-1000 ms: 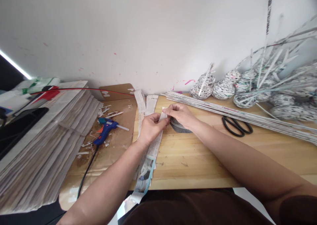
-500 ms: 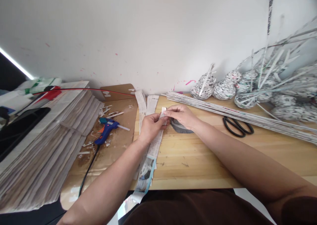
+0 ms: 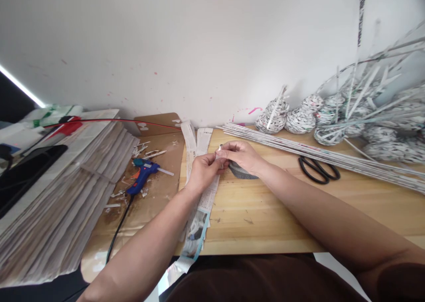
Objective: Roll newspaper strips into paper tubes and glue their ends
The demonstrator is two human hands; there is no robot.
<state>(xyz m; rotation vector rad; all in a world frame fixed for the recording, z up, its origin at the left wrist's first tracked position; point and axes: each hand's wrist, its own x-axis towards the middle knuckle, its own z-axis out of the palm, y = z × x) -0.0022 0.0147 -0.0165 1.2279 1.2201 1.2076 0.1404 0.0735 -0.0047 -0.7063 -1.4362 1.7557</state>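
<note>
Both my hands meet over the middle of the table, at the upper end of a long newspaper strip (image 3: pixel 208 198). My left hand (image 3: pixel 205 171) pinches the strip between thumb and fingers. My right hand (image 3: pixel 241 156) is closed on the same end, its thumb and fingertips pressed against the left ones, and a small pale bit of paper shows above them. From there the strip runs down past the table's front edge. More newspaper strips (image 3: pixel 204 138) lie flat behind my left hand. A dark mesh-patterned piece (image 3: pixel 244 174) lies partly hidden under my right hand.
On stained cardboard (image 3: pixel 166 178) at left lie a blue glue gun (image 3: pixel 142 178) and paper scraps. A tall newspaper stack (image 3: pixel 76 173) stands farther left. Rolled paper sticks (image 3: pixel 299 147), black-handled scissors (image 3: pixel 319 170) and woven paper forms (image 3: pixel 300 119) are at right.
The strip's end, flat and upright before, now looks folded or rolled down between my fingertips. My right fingers have closed in over it; both arms have barely moved.
</note>
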